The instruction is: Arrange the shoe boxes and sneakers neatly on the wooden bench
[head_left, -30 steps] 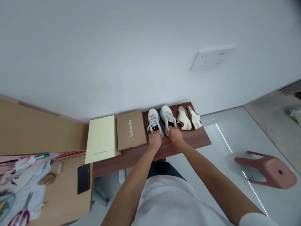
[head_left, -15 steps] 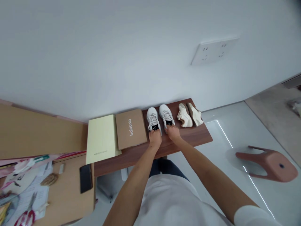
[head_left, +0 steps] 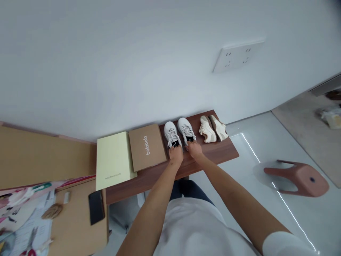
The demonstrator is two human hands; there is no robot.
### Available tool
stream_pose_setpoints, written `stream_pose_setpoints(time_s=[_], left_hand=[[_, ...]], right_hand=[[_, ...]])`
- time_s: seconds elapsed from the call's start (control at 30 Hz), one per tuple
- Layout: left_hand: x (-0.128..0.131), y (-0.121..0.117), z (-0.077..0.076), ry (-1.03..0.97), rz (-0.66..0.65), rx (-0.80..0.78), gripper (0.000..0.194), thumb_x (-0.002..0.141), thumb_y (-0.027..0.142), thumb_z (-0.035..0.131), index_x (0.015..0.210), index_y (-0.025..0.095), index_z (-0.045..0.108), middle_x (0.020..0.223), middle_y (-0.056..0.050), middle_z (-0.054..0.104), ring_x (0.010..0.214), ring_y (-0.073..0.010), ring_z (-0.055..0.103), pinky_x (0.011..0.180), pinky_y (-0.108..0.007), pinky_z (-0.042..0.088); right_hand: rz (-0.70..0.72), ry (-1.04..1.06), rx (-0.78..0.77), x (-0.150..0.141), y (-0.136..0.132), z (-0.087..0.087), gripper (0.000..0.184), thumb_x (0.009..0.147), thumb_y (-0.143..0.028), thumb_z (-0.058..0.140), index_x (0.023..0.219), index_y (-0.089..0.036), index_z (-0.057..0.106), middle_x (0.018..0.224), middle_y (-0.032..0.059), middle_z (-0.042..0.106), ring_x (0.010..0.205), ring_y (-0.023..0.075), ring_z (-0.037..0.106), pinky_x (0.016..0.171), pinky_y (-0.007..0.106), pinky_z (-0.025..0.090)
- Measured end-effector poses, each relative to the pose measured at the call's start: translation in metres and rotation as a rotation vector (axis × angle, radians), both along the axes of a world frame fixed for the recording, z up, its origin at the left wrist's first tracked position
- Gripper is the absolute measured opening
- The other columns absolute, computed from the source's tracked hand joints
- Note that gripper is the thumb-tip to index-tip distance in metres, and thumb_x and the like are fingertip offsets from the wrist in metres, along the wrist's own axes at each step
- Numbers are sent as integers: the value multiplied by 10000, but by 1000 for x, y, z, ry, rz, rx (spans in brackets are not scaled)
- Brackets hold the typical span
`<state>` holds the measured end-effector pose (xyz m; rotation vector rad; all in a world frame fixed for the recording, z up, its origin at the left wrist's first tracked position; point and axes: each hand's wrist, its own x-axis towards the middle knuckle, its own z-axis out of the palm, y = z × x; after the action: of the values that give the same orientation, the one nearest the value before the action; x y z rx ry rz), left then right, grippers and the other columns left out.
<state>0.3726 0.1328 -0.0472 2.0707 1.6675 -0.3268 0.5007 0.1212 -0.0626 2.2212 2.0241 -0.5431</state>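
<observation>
A pair of white lace-up sneakers stands toes to the wall on a dark wooden bench (head_left: 213, 156). My left hand (head_left: 176, 155) grips the heel of the left white sneaker (head_left: 171, 133). My right hand (head_left: 194, 149) grips the heel of the right white sneaker (head_left: 185, 129). Both hands have their fingers curled round the heels. A pair of beige and brown sneakers (head_left: 213, 128) stands just to the right of them on the same bench.
A brown box lid marked "balabala" (head_left: 147, 147) and a pale yellow box (head_left: 113, 160) lie on the bench's left part. A light wooden table (head_left: 71, 220) at the lower left holds a black phone (head_left: 96, 211) and papers. A pink stool (head_left: 298, 177) lies on the white floor at right.
Both hands have pushed the white sneakers a little farther toward the wall. The view has shifted slightly.
</observation>
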Motion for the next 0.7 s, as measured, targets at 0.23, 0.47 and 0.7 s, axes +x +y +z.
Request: stream_pose_setpoints(time_s=[0.23,0.47,0.7], left_hand=[[-3,-2,3,4,-47,20,297,960,204,559,1217,126,686,1154,-193,738,1243,-313,622,1013,-415,490],[-8,-23,11,-116,15,212,584,989,306,538,1527,111,421,1409,-217,609,1358,-327,522,1106,-458,445],[55,-40,6,-532,-164,152,544,989,201,476,1531,199,426,1493,-155,547,1418,-263,480,1208,-471,373]], right_hand=[[-32,19,45,-4,-3,8,245,1012,-319,574,1155,-150,680,1184,171,732,1179,271,615,970,350,476],[-46,192,210,18,-18,9,363,1036,-258,463,1331,-136,636,1401,169,641,1278,270,558,1090,371,407],[-170,170,315,117,-33,1,421,1020,-214,398,1374,-94,591,1435,204,601,1344,296,513,1154,438,356]])
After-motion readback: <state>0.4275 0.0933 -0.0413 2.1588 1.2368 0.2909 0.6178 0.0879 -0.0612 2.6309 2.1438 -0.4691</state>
